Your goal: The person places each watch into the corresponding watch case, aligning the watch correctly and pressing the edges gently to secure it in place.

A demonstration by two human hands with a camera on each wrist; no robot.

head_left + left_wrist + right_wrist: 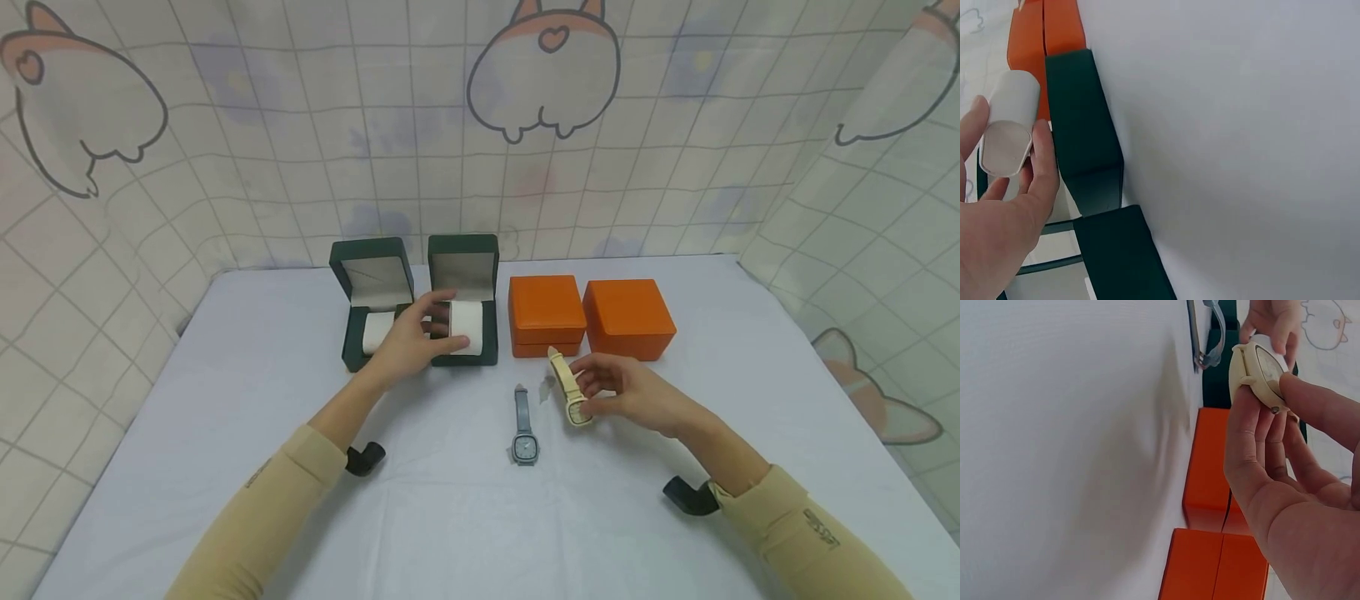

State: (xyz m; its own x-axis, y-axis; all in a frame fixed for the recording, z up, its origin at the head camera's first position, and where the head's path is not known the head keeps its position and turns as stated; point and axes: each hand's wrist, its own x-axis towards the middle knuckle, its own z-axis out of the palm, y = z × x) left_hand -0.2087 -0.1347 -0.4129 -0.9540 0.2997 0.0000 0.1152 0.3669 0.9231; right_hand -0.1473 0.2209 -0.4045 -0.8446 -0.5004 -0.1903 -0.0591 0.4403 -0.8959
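My left hand [408, 342] holds a white watch cushion [470, 323] between thumb and fingers over the right open green box [489, 333]. In the left wrist view the cushion [1015, 97] shows its oval end. A cream wristwatch [566, 379] is pinched by the case in my right hand [630, 392], its strap pointing away. In the right wrist view, the thumb lies along the side of the watch case [1257, 375]. A blue-grey wristwatch [522, 421] lies face up on the table between the hands.
Left of the cushion stands another open green box [372, 279] with a white cushion [377, 329] inside. Two closed orange boxes, the left one [546, 308] and the right one [628, 317], stand beyond my right hand. A white cloth [450, 517] covers the table; a patterned curtain hangs behind.
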